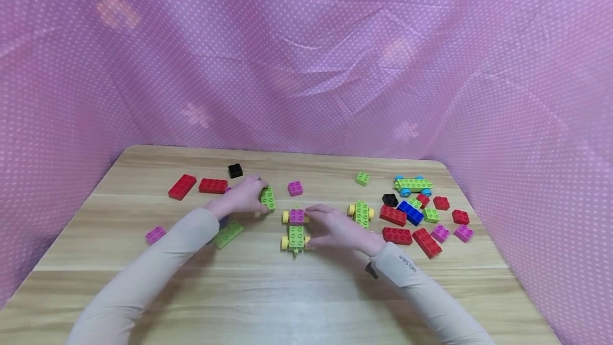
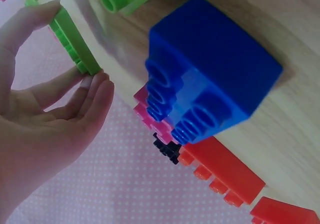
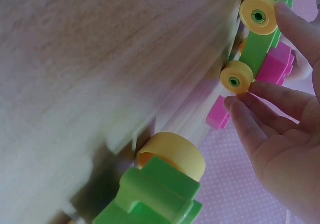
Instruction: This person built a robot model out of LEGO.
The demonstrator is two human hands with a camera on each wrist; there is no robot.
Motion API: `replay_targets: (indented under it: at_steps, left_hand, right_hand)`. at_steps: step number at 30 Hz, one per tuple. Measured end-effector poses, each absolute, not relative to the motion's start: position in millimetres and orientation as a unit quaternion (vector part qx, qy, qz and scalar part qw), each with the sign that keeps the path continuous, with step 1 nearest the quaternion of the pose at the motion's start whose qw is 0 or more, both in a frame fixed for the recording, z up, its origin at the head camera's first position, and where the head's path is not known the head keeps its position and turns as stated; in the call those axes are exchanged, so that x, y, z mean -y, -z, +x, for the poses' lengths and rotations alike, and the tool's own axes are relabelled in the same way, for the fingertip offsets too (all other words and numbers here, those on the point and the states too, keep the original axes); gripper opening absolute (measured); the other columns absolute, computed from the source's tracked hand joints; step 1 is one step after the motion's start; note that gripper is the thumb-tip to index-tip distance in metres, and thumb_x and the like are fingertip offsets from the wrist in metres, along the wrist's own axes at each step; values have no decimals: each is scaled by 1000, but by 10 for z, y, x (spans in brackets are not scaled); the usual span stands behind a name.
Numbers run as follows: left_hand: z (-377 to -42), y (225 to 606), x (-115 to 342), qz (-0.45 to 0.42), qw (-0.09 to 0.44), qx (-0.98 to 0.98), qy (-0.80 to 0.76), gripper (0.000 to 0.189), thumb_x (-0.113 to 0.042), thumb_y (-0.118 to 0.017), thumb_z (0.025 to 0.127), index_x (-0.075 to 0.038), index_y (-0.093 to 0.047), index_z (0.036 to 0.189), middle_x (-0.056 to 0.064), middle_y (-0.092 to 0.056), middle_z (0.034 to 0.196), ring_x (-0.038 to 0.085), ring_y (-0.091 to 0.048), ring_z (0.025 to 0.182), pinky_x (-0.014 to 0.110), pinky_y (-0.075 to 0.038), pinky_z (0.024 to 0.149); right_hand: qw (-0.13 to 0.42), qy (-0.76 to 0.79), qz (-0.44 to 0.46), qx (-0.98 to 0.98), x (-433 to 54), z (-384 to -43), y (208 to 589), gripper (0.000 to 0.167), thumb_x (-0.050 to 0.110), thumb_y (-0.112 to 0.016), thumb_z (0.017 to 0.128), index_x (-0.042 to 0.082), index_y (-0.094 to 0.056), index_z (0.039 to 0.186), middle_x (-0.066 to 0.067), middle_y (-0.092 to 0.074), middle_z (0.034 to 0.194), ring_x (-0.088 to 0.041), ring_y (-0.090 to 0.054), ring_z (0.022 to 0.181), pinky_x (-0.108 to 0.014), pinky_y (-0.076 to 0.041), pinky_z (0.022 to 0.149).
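Note:
My left hand (image 1: pixel 244 196) pinches a lime-green brick (image 1: pixel 267 199) between thumb and fingertips, studs up in the head view. In the left wrist view the green brick (image 2: pixel 75 41) shows edge-on. To its right stands a lime toy car base (image 1: pixel 296 239) with yellow wheels and a magenta brick (image 1: pixel 297 216) on its far end. My right hand (image 1: pixel 337 230) holds this car base from the right, thumb at the near wheel and fingertips at the far wheel (image 3: pixel 237 77). Beyond it lies a loose magenta brick (image 1: pixel 295 188).
Right of my right hand is another yellow-wheeled base (image 1: pixel 362 214). Red, blue, magenta, green and black bricks cluster at the right around a red brick (image 1: pixel 397 236), with a blue-wheeled base (image 1: pixel 413 185) behind. At left lie red bricks (image 1: pixel 182 187), a black brick (image 1: pixel 235 170) and a blue brick (image 2: pixel 215 54).

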State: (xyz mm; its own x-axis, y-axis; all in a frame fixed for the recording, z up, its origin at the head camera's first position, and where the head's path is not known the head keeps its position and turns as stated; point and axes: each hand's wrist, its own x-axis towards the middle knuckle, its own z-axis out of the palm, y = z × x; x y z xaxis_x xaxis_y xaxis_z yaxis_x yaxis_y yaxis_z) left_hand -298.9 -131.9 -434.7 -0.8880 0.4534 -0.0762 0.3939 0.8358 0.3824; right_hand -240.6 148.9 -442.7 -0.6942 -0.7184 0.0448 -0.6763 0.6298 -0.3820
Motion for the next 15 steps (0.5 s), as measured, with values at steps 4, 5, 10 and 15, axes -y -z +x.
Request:
replay_targets:
  at_steps: [4,5,10,15]
  left_hand:
    - [-2969,4326,1333,222,85,-954,-181,69,-28,-81,76,5,-56,132,18,-58,122,25,-55,103,41,-55,92]
    - [-2963,4322,1337,222,85,-954,-182,70,-28,-81,76,5,-56,132,18,-58,122,24,-55,102,40,-55,91]
    - [-2935,4304,1362,229,76,-952,-189,70,-29,-81,77,6,-56,133,19,-58,122,25,-56,104,43,-54,94]
    - [-2893,4275,1388,238,70,-946,-208,69,-30,-83,77,4,-58,132,18,-60,121,28,-58,108,46,-53,98]
  right_hand:
    - [59,187,-384,-902,-1494,-2400,4413,76,40,-81,79,3,-52,140,-15,-55,144,-28,-55,131,-41,-45,114]
    - [60,188,-384,-902,-1495,-2398,4409,76,39,-81,79,3,-52,140,-15,-55,144,-29,-55,131,-41,-45,115]
    - [66,195,-380,-902,-1497,-2388,4392,76,37,-82,79,4,-52,141,-14,-55,144,-28,-56,131,-41,-45,114]
    - [69,194,-377,-903,-1498,-2383,4389,76,37,-82,79,4,-52,141,-14,-55,143,-28,-55,131,-41,-45,114]
